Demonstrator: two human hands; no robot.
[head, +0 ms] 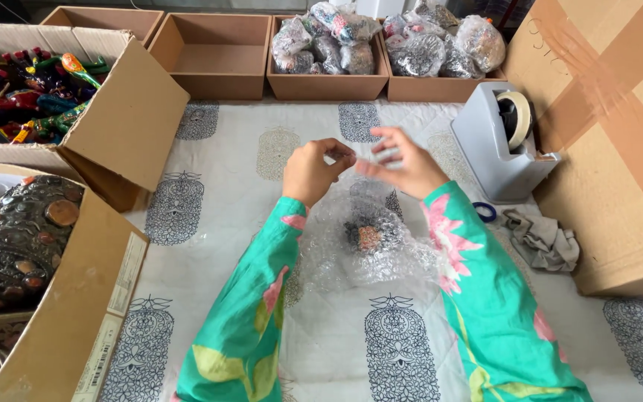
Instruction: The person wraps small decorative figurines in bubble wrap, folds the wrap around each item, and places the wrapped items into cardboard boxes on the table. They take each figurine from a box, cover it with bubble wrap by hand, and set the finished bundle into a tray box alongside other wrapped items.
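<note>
Gently does it: a small ornament under bubble wrap

Leftmost, an open carton of painted wooden figures (31, 93) is seen, and below it a second carton holding a dark, stone-studded piece (16, 238). Along the far edge a row of low wooden trays (213, 56) is set, the right-hand ones filled with wrapped bundles (329, 37).

Towards the middle, the left hand (310, 173) is raised above the bench (210, 223), its grip pinched narrow on something thin between thumb and fingertips; what is pinched cannot be made out, though it is probably a strip of tape. Just beside it the right hand (403, 167) is blurred, fingers loosely spread, and whether anything is held cannot be told.

Below both hands, between the forearms, a small dark ornament (366, 237) lies bundled in a sheet of bubble wrap (351, 253). The bundle is judged light and soft outside, slippery on its film, and possibly fragile within; it would best be taken around its padded sides.

Further right stand a grey tape dispenser (500, 141), a crumpled grey cloth (545, 242) and a large taped carton (612, 134). The bench is covered by a white block-printed cloth, and little free room is left.
</note>
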